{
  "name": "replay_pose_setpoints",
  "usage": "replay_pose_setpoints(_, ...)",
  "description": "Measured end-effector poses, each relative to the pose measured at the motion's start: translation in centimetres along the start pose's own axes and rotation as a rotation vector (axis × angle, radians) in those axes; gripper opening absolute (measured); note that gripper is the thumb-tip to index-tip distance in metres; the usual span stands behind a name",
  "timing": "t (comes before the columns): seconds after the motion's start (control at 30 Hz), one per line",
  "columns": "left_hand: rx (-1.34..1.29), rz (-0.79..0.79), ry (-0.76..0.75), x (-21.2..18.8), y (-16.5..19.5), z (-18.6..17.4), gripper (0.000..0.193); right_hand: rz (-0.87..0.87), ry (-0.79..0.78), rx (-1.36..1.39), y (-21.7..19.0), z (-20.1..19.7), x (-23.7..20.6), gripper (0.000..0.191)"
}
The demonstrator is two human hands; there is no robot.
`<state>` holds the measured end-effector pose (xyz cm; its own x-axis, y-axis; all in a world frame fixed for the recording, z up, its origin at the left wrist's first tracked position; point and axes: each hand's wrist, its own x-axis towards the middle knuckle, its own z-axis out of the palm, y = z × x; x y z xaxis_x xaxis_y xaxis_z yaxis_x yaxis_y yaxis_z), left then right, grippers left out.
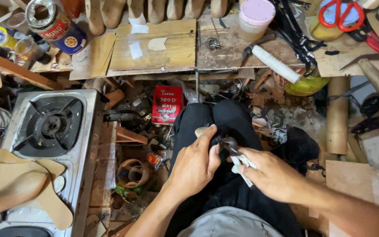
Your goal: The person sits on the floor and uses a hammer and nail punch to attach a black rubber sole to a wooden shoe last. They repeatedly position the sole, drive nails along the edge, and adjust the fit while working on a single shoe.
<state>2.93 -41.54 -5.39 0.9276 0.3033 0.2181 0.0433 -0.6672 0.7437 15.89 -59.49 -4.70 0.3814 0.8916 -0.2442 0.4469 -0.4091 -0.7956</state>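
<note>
— What sort of place is this?

— A cramped workshop. The person sits low, knees in black trousers [218, 127] pushed up towards a scarred wooden bench [154, 48]. On the bench stand a round tin [55, 22], a tub with a pink lid [256, 17], a white roll [276, 64] and red-handled scissors [341, 12]. A row of wooden shoe lasts [154, 9] lines its far edge, cut off by the top of the view. To the person's left is a steel gas stove [51, 125] with tan insole cut-outs [27, 184] piled on its near corner. Below the bench the floor is a litter of scraps, with a red box [167, 104] lying among them.

— What is being worked on?

— Hard to say. It is a small dark piece [224, 141] resting on the knees, between both hands, and the fingers cover most of it. A pale rounded tip pokes out just behind the left thumb; I cannot tell what it belongs to.

— And the hands?

— The left hand [194, 164] is curled over, thumb pressed along the top of the dark piece, clamping it. The right hand [270, 173] comes in from the other side, fingers closed around a dark slim tool [233, 148] whose tip touches the piece, with a scrap of white cloth [243, 167] bunched in the same grip.
</note>
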Motion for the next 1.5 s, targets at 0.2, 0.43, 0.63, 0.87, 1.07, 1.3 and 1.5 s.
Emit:
replay_pose_setpoints(0.2,0.051,0.044,-0.095,0.0,0.4,-0.1,0.053,-0.149,0.0,-0.322,-1.4,-2.8,-1.3,0.062)
replay_pose_setpoints(0.43,-0.163,-0.066,-0.194,0.9,-0.9,-2.5,0.055,-0.341,0.374,-0.486,1.3,2.6,1.0,0.064)
replay_pose_setpoints(0.63,-0.012,-0.063,0.022,0.0,-0.4,-0.3,0.042,-0.448,0.603,-0.415,2.9,6.6,1.5,0.062)
replay_pose_setpoints(0.87,0.066,-0.014,0.032,-1.3,-0.3,0.8,0.045,-0.181,0.155,0.068,0.8,2.6,-1.0,0.031)
replay_pose_setpoints(1.07,0.084,-0.034,-0.116,-1.3,0.5,0.2,0.053,-0.151,0.056,-0.318,-0.6,-0.4,-1.9,0.063)
replay_pose_setpoints(1.3,-0.086,0.062,-0.072,-0.8,-0.8,-2.0,0.046,-0.41,0.496,-0.473,2.3,5.4,0.8,0.063)
replay_pose_setpoints(1.5,-0.025,0.009,0.055,-1.3,-1.1,-0.4,0.04,-0.401,0.592,-0.41,2.5,8.3,1.3,0.065)
